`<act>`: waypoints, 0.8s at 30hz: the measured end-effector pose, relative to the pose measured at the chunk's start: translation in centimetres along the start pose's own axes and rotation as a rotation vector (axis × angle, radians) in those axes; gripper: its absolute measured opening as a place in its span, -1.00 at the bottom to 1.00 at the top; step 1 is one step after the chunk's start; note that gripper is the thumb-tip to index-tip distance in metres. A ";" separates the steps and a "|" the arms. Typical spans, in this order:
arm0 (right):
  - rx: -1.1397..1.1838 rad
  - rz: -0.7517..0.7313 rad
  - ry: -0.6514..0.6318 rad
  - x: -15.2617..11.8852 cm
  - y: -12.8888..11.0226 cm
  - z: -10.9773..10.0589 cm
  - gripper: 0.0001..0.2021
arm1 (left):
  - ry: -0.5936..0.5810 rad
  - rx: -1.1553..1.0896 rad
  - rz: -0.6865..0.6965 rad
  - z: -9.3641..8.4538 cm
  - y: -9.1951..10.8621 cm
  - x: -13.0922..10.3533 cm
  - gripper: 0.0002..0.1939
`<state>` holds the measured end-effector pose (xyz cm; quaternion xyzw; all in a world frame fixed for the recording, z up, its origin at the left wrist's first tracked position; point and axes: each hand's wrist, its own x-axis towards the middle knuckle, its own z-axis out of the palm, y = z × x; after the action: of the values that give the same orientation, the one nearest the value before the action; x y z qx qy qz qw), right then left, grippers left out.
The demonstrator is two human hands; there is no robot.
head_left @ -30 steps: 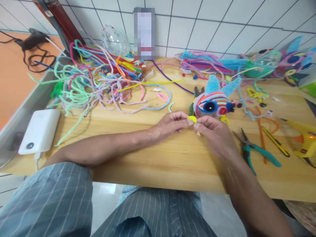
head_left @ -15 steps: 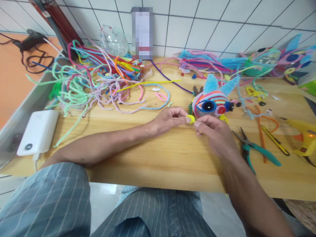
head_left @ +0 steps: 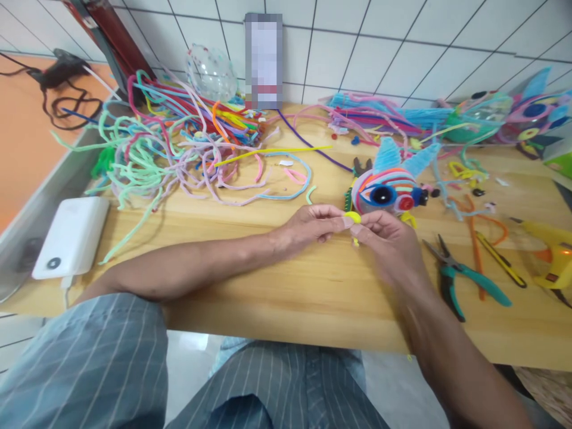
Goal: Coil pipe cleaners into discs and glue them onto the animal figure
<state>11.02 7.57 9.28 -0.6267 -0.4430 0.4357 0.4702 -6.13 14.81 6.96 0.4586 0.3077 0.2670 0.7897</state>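
Yellow piece [head_left: 353,217] over counter [head_left: 277,292], partly covered, shape hard to make out; left hand [head_left: 319,221] and right hand [head_left: 388,237] share pinching grip on it. Figure [head_left: 388,186] at two o'clock, underside behind right hand. Pliers [head_left: 486,286] at four; glue gun [head_left: 558,256] at three, cut off by frame. Phone [head_left: 263,62] at eleven, screen blurred.
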 end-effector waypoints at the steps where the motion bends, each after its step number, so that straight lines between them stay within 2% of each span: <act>1: -0.027 -0.003 0.003 0.0 -0.2 -0.1 -0.66 | -0.010 0.043 0.008 -0.2 0.3 0.1 -0.55; 7: -0.096 -0.014 -0.033 -0.2 -0.7 -0.7 -0.68 | -0.183 0.258 0.045 -1.3 2.5 0.9 -0.54; 10: -0.110 -0.033 -0.063 -0.3 -0.5 -0.7 -0.68 | -0.220 0.313 0.073 -1.5 2.9 1.1 -0.51; 12: -0.106 -0.039 -0.067 -0.3 -0.4 -0.6 -0.68 | -0.195 0.315 0.130 -1.4 2.8 1.0 -0.50; 16: -0.080 -0.045 -0.040 -0.2 -0.4 -0.2 -0.68 | -0.058 0.211 0.210 -0.5 1.8 0.2 -0.50; 21: -0.053 -0.062 -0.024 -0.1 0.0 0.4 -0.67 | 0.085 -0.045 0.099 1.0 -0.1 -0.6 -0.51; 24: -0.062 -0.053 -0.020 -0.1 0.2 0.3 -0.65 | 0.075 -0.103 0.006 1.0 -0.2 -0.3 -0.53</act>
<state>10.77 7.55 9.08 -0.6247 -0.4775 0.4153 0.4574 -5.57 13.99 7.18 0.4081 0.3215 0.3019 0.7993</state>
